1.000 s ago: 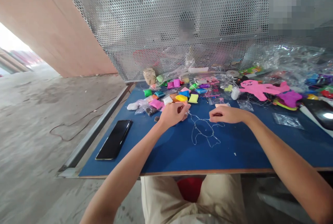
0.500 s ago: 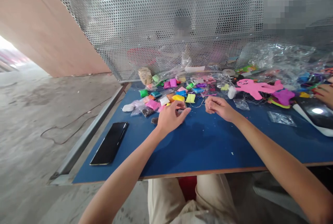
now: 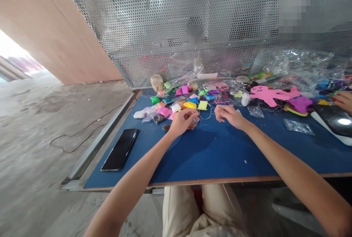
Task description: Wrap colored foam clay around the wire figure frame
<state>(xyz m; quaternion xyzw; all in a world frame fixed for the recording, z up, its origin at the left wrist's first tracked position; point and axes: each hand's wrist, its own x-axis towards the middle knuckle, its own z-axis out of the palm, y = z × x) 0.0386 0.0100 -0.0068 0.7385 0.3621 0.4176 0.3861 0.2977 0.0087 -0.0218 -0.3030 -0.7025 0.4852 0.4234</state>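
My left hand (image 3: 182, 122) is closed in a pinch, thumb against the fingertips, just in front of a pile of coloured clay packets (image 3: 190, 105). Whatever it pinches is too small to make out. Under its fingers a brown packet (image 3: 193, 124) shows in part. A short way to the right, my right hand (image 3: 227, 115) hovers over the blue table with its fingers curled together; its contents are hidden. A thin pale string (image 3: 211, 111) curls between both hands, and I cannot tell whether either one grips it.
A black phone (image 3: 120, 149) lies at left on the blue table (image 3: 189, 160). To the right are a pink figure cutout (image 3: 268, 95), a small clear bag (image 3: 298, 126) and another person's hand (image 3: 343, 101). A perforated metal panel (image 3: 170, 28) stands behind.
The left thumb and fingers have come together from a wider curl. My right hand has turned slightly, still closed. The whole view has shifted a little.
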